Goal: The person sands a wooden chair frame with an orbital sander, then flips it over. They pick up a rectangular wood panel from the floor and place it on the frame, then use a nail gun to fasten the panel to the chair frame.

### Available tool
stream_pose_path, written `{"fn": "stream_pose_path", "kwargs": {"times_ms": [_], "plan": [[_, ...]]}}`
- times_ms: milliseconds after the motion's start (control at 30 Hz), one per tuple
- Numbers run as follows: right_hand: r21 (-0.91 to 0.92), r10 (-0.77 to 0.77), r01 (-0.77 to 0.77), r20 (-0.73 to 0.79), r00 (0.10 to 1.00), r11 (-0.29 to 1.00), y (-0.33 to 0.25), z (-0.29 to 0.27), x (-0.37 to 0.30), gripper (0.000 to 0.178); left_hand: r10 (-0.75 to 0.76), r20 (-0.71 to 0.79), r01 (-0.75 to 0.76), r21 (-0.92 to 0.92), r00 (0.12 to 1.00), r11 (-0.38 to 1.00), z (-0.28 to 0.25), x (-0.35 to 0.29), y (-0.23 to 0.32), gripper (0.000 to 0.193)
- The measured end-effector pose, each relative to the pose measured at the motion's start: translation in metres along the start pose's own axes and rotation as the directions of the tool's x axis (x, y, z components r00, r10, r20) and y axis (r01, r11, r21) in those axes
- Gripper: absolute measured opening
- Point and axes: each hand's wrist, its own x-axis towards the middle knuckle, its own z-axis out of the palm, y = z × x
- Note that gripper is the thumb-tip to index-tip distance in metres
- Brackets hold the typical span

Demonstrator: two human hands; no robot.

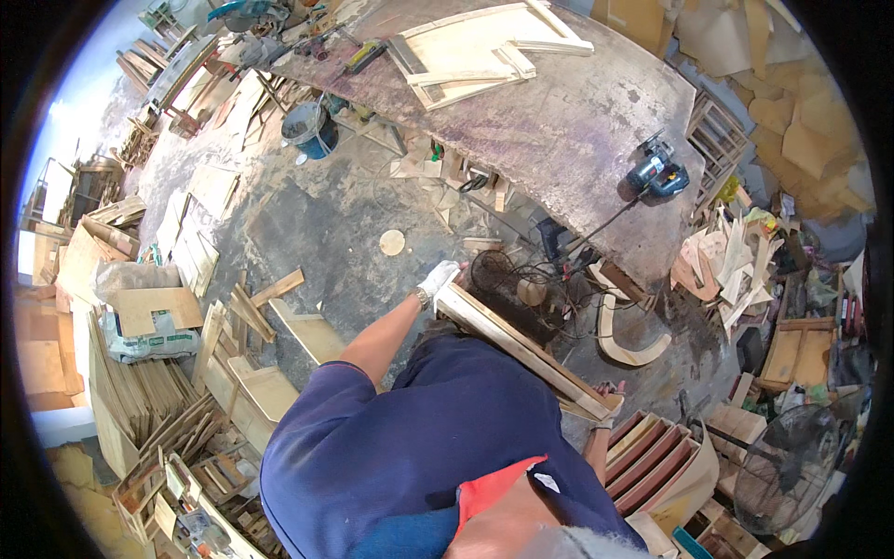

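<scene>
Timber length (523, 347), pale and narrow, is held slantwise before the person's body, on the near side of the worktable (521, 140) and apart from it. Its left end is gripped by the left hand (440, 281), which is covered by a white glove and closed over the wood. The opposite end is met by the right hand (610, 401); it is partly hidden, and whether its fingers are closed around the wood cannot be told.

On the worktable, a blue power tool (657, 174) is set toward the right, and a pale wooden panel (470, 47) is laid at the far side with loose strips on it. Against the worktable's near edge, a dark drill (549, 238) is seen, with black cables (570, 303) tangled below. Also on its near side, a curved wooden piece (606, 331) is laid on the floor. A dark blue bucket (310, 132) is stood left of the worktable. To its right, offcuts (731, 265) are heaped, and nearer the person, a round fan (785, 469) can be seen.
</scene>
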Motion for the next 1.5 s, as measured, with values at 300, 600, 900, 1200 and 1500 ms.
{"fn": "stream_pose_path", "kwargs": {"times_ms": [300, 600, 900, 1200, 1500], "plan": [[-0.262, 0.003, 0.105, 0.382, 0.924, 0.959, -0.033, 0.065, 0.021, 0.074, 0.041, -0.166, -0.064, -0.134, 0.985, 0.989, -0.024, -0.094, 0.023, 0.018], [-0.435, 0.360, -0.114, 0.541, 0.760, 0.893, -0.002, 0.294, 0.107, 0.064, 0.344, -0.472, -0.416, -0.053, 0.811, 0.908, -0.055, -0.281, 0.081, 0.040], [-0.791, 0.776, 0.157, 0.611, 0.155, 0.592, 0.166, 0.595, 0.159, 0.026, 0.342, -0.915, -0.866, -0.018, 0.217, 0.500, -0.021, -0.411, -0.051, 0.056], [-0.609, 0.903, 0.708, 0.419, -0.094, 0.357, 0.432, 0.828, 0.000, 0.045, 0.005, -0.873, -0.812, -0.457, 0.488, -0.363, -0.061, -0.457, -0.203, 0.051], [-0.056, 0.785, 0.878, 0.476, -0.395, 0.476, 0.402, 0.924, -0.122, 0.034, -0.011, -0.909, -0.894, -0.412, 0.416, 0.177, -0.127, -0.423, -0.133, 0.045]]}}
